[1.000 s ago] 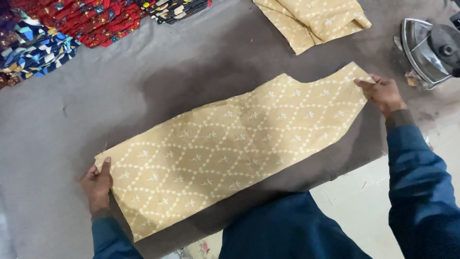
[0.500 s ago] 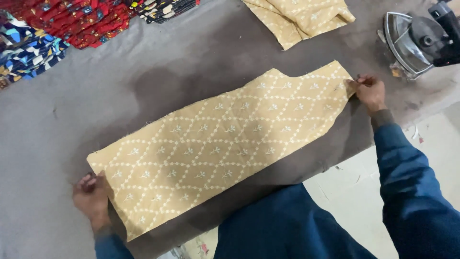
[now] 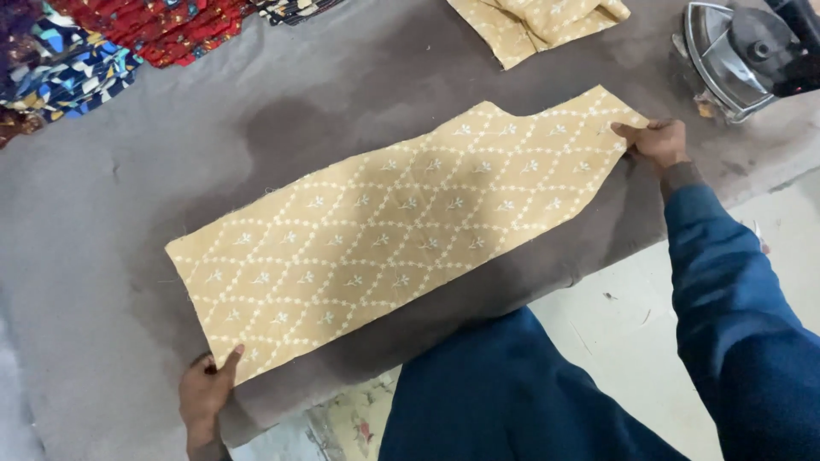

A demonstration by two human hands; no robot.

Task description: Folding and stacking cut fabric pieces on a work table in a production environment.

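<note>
Since a moment ago, the left hand (image 3: 205, 397) has slid to the near corner of the tan diamond-patterned fabric piece (image 3: 401, 222). Both hands pinch its ends, the right hand (image 3: 656, 142) at the far one, flat on the grey padded table (image 3: 102, 230).

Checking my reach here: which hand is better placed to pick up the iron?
Right. The right hand holds the tan cloth's far end, close to the iron. The left hand is at the opposite corner, much farther away.
</note>
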